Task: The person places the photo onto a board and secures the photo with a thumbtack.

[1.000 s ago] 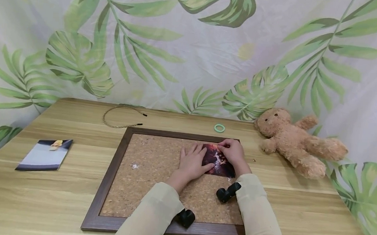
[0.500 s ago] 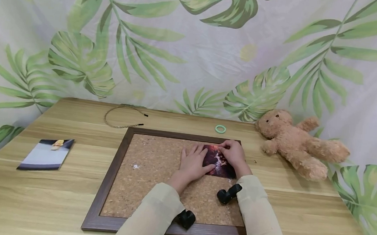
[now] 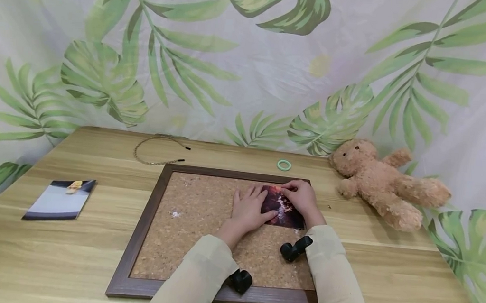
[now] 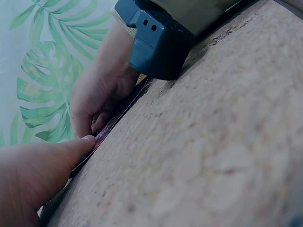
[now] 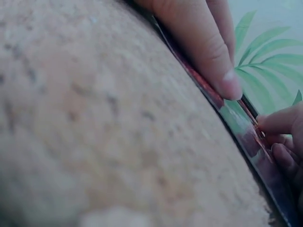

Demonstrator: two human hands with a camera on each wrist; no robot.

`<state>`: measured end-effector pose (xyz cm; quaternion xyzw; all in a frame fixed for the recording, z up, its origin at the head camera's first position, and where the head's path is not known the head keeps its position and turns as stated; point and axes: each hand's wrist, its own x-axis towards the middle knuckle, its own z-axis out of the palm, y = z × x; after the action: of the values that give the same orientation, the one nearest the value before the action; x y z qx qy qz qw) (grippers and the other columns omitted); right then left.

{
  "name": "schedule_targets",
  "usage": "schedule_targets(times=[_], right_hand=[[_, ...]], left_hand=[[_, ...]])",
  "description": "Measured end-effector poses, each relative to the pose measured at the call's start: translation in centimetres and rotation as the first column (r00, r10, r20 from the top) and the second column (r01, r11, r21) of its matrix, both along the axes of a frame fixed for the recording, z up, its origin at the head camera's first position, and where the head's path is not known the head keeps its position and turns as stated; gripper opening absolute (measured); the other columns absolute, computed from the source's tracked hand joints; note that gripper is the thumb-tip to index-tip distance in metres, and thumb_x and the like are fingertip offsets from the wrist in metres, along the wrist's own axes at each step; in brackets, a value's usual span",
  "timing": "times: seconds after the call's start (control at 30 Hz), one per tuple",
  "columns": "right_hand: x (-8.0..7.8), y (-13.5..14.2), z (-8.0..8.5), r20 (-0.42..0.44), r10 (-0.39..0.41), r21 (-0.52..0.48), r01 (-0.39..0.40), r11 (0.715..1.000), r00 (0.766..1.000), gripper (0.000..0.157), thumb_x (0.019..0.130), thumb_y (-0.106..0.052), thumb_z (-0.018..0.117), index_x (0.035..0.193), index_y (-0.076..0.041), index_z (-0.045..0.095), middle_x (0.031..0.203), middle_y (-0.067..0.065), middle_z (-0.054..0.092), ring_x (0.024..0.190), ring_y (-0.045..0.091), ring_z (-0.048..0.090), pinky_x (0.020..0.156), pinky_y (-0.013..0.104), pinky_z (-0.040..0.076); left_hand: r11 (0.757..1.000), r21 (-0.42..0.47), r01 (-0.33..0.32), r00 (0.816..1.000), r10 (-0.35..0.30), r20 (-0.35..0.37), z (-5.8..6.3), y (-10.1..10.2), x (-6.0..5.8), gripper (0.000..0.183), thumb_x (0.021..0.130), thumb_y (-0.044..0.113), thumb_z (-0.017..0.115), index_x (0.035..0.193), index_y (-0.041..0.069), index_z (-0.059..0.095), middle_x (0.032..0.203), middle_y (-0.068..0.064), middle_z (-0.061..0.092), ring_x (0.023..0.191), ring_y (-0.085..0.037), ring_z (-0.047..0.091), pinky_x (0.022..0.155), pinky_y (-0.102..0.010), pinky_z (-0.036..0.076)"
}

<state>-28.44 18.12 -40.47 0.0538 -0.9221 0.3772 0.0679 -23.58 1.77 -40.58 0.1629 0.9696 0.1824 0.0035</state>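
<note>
A dark photo print (image 3: 283,209) with a fiery red and purple pattern lies on the upper right of a cork board (image 3: 193,233) in a dark brown frame. My left hand (image 3: 249,209) is spread flat, with its thumb and fingertips pressing on the photo's left side. My right hand (image 3: 301,199) is bent over the photo's top edge, thumb and fingers curled together. In the right wrist view, a small brass-coloured pin (image 5: 260,124) shows at these fingertips, mostly hidden by them. The left wrist view shows the left thumb (image 4: 85,142) on the photo's edge.
Another photo (image 3: 59,199) lies on the table to the left. A headband (image 3: 148,163) and a green ring (image 3: 284,165) lie behind the board. At the right is a brown teddy bear (image 3: 377,181); a tiny brass-coloured bit (image 3: 329,207) lies near it.
</note>
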Motion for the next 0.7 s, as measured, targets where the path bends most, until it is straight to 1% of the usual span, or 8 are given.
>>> schedule_targets(times=[0.1, 0.17, 0.3, 0.43, 0.53, 0.7], right_hand=[[-0.08, 0.06, -0.1, 0.0, -0.018, -0.041, 0.018, 0.999, 1.0, 0.014, 0.079, -0.018, 0.063, 0.085, -0.008, 0.069, 0.079, 0.005, 0.061, 0.066, 0.018, 0.051, 0.06, 0.03, 0.039], [-0.17, 0.09, -0.17, -0.008, -0.03, -0.051, 0.029, 0.998, 1.0, 0.013, 0.079, -0.019, 0.062, 0.084, -0.008, 0.069, 0.075, 0.004, 0.061, 0.064, 0.017, 0.051, 0.059, 0.03, 0.039], [-0.26, 0.02, -0.18, -0.012, -0.047, -0.042, 0.046, 0.998, 0.999, 0.012, 0.079, -0.019, 0.062, 0.079, -0.009, 0.068, 0.069, 0.002, 0.059, 0.061, 0.017, 0.049, 0.057, 0.029, 0.038], [-0.22, -0.08, -0.02, 0.019, -0.04, -0.04, 0.041, 0.998, 0.999, 0.011, 0.08, -0.017, 0.062, 0.078, -0.008, 0.067, 0.068, 0.002, 0.058, 0.059, 0.017, 0.048, 0.055, 0.029, 0.038], [-0.2, -0.17, 0.12, 0.042, -0.032, -0.022, 0.033, 0.999, 0.999, 0.009, 0.08, -0.015, 0.061, 0.077, -0.008, 0.066, 0.068, 0.003, 0.057, 0.058, 0.017, 0.048, 0.054, 0.029, 0.038], [-0.27, -0.56, 0.52, 0.06, -0.016, 0.064, 0.012, 0.998, 0.998, 0.007, 0.079, -0.012, 0.06, 0.075, -0.007, 0.061, 0.068, 0.004, 0.055, 0.06, 0.019, 0.048, 0.055, 0.03, 0.038]], left_hand=[[1.0, 0.002, -0.001, 1.0, 0.001, -0.002, 0.02, -0.04, 0.03, 0.068, 0.08, 0.055, 0.047, 0.132, 0.013, 0.037, 0.139, -0.006, 0.024, 0.127, -0.023, 0.014, 0.096, -0.053, 0.004], [1.0, 0.003, 0.001, 1.0, -0.001, -0.004, 0.04, -0.04, 0.03, 0.068, 0.08, 0.055, 0.047, 0.132, 0.013, 0.037, 0.139, -0.006, 0.023, 0.127, -0.023, 0.014, 0.096, -0.053, 0.004], [1.0, 0.011, 0.002, 1.0, -0.002, -0.004, 0.1, -0.03, 0.06, 0.068, 0.08, 0.054, 0.047, 0.133, 0.013, 0.037, 0.14, -0.007, 0.022, 0.127, -0.023, 0.013, 0.096, -0.053, 0.004], [1.0, 0.01, -0.001, 1.0, 0.001, -0.005, 0.11, 0.0, 0.09, 0.068, 0.08, 0.054, 0.048, 0.133, 0.013, 0.037, 0.139, -0.007, 0.023, 0.127, -0.023, 0.013, 0.096, -0.053, 0.004], [1.0, 0.01, -0.001, 1.0, 0.001, -0.005, 0.05, 0.03, 0.07, 0.068, 0.08, 0.055, 0.048, 0.132, 0.013, 0.037, 0.139, -0.007, 0.024, 0.127, -0.023, 0.014, 0.096, -0.052, 0.004], [1.0, 0.01, -0.002, 1.0, 0.002, -0.002, -0.08, -0.05, -0.01, 0.068, 0.08, 0.055, 0.047, 0.133, 0.013, 0.036, 0.139, -0.006, 0.024, 0.127, -0.023, 0.014, 0.096, -0.052, 0.003]])
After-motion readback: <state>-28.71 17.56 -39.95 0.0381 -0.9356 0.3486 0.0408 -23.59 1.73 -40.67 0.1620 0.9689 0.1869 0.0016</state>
